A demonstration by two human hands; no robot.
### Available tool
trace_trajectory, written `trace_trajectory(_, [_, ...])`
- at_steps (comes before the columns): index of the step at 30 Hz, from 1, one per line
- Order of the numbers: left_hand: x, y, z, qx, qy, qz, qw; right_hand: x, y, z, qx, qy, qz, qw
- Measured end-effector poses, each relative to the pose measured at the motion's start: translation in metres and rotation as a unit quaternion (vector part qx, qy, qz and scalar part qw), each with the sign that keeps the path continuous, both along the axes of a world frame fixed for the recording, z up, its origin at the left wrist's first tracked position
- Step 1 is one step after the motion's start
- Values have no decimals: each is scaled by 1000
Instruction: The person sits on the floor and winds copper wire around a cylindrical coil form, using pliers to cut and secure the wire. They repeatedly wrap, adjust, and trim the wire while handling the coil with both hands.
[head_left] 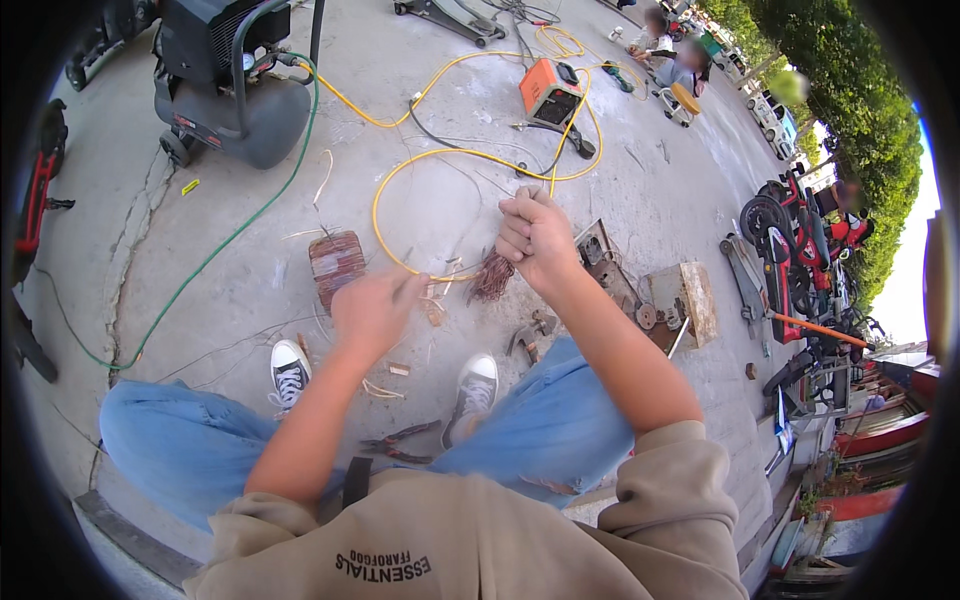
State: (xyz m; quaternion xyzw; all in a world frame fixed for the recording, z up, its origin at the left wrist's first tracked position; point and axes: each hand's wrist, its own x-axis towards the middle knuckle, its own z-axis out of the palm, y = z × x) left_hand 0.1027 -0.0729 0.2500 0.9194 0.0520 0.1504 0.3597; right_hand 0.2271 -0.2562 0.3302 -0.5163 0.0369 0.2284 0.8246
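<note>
My right hand [535, 235] is raised ahead of me, its fingers curled closed. A thin wire [492, 184] juts from its upper left side. Just below that fist appears a bundle of reddish copper wire [492, 278]; whether the hand touches it I cannot tell. My left hand [375, 312] is lower and farther left, blurred, its fingers pointing right in what looks like a pinch; anything inside is too small to make out. Beyond it a reddish-brown striped block [337, 264] lies on the concrete. Pliers [400, 443] with dark handles lie between my feet.
A yellow hose [378, 205] loops past my hands towards an orange machine [550, 92]. An air compressor [235, 110] stands far left with a green hose [235, 235]. Metal parts and a worn box [697, 300] lie right. Scooters [790, 240] and people are farther off.
</note>
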Motion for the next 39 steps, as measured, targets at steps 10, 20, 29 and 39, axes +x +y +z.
trace_trajectory(10, [-17, 27, -3, 98, -72, -69, 990, -64, 51, -44, -411, -679, 205, 573])
trace_trajectory(20, [-26, 86, 12, -115, -31, -78, 990, -51, 37, -23, -391, -407, 325, 759])
trace_trajectory(29, [-22, 86, 14, -82, -83, -178, 977, -50, 33, -24, -424, -489, 395, 652])
trace_trajectory(39, [-21, 42, 25, -268, -55, -86, 958, -70, 60, -19, -351, -268, 365, 820])
